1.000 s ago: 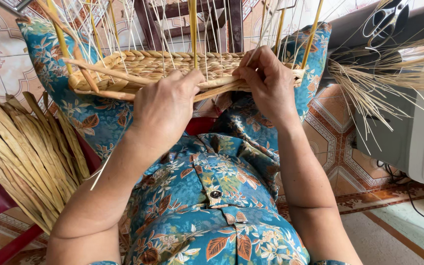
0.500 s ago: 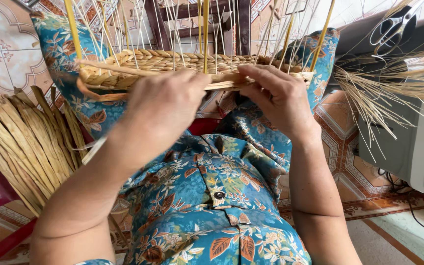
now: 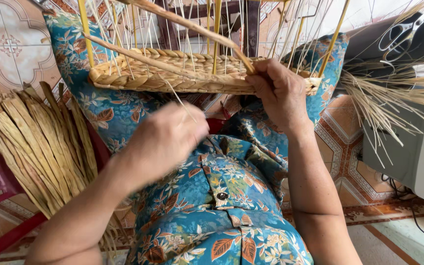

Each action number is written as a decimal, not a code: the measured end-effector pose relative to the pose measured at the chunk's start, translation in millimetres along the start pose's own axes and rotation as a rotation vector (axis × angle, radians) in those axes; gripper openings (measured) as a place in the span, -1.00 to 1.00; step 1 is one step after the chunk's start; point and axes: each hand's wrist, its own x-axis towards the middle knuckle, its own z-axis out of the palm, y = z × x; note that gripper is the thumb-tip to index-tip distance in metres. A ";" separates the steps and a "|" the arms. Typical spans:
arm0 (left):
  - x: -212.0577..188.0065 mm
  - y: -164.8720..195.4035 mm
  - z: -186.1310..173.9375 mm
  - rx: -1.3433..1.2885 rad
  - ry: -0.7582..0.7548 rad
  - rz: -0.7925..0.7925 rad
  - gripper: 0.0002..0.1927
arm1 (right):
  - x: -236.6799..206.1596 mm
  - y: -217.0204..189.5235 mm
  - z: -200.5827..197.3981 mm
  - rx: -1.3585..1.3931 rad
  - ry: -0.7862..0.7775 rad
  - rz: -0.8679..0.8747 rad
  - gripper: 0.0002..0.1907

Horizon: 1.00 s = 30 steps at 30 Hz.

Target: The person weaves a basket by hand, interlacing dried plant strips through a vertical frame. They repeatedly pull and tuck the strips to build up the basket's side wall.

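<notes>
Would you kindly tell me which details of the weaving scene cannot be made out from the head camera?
- Left hand: motion-blurred; its fingertips and any grip on the thin strand cannot be told.
- Right hand: its fingertips are hidden behind the woven basket rim.
- Upright stakes: their tops are cut off by the top edge.
- Scissors: blade tips are lost in loose fibres.
- Bundle of dried leaves: its lower end is hidden by the left forearm.
</notes>
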 end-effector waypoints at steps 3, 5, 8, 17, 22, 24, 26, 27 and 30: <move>-1.9 -66.9 14.0 -0.150 -0.078 -0.332 -0.88 | -1.1 2.0 -0.1 0.035 -0.014 0.033 -0.89; 0.7 -95.5 12.9 -0.355 -0.070 -0.367 -0.85 | -0.8 3.0 0.2 0.007 0.014 -0.043 -0.88; 15.1 -111.2 6.8 -0.522 -0.083 -0.529 -0.80 | -1.1 3.4 0.5 0.053 0.000 0.028 -0.89; 48.1 -74.6 25.0 -0.583 -0.104 -0.267 -0.73 | -6.1 3.3 -3.3 0.138 -0.040 0.055 -0.96; 69.7 -62.0 53.2 -0.532 -0.198 -0.462 -0.66 | -5.0 4.8 -3.3 0.199 -0.076 0.070 -0.96; 79.2 -64.3 58.4 -0.275 -0.222 -0.308 -0.40 | -4.2 4.9 -2.9 0.206 -0.082 0.083 -0.96; 82.5 -63.5 64.5 -0.252 -0.237 -0.317 -0.48 | -3.1 4.7 -3.3 0.230 -0.090 0.098 -0.95; 82.7 -62.5 67.3 -0.239 -0.243 -0.316 -0.51 | -2.2 4.6 -3.2 0.260 -0.091 0.129 -0.95; 74.9 -54.9 74.7 -0.038 0.251 0.248 -0.67 | 1.0 3.3 -2.0 0.243 -0.080 0.180 -0.93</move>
